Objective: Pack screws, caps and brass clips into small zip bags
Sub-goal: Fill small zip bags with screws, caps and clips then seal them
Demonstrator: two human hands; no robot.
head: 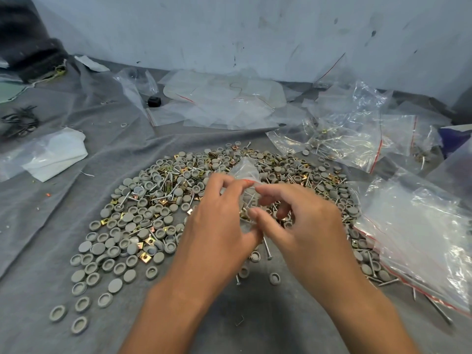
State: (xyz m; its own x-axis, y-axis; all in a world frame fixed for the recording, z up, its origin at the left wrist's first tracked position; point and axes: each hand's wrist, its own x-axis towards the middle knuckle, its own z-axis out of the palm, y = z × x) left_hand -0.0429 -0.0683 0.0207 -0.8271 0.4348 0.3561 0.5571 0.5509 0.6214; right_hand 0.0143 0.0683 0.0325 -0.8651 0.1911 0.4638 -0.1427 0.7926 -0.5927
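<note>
— Where's the zip bag (246, 172)?
— Above the pile of caps (132, 226), pinched in the left hand (217, 226).
— And the right hand (301, 226)?
— Curled fingers pinch the bag's near side; screws show through.

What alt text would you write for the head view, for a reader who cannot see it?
Both hands, left hand and right hand, hold a small zip bag above a heap of grey caps, screws and brass clips on grey cloth.

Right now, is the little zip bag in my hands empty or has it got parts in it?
Not empty: screw shafts show through the small zip bag, gripped by the left hand and right hand. Count unclear.
</note>
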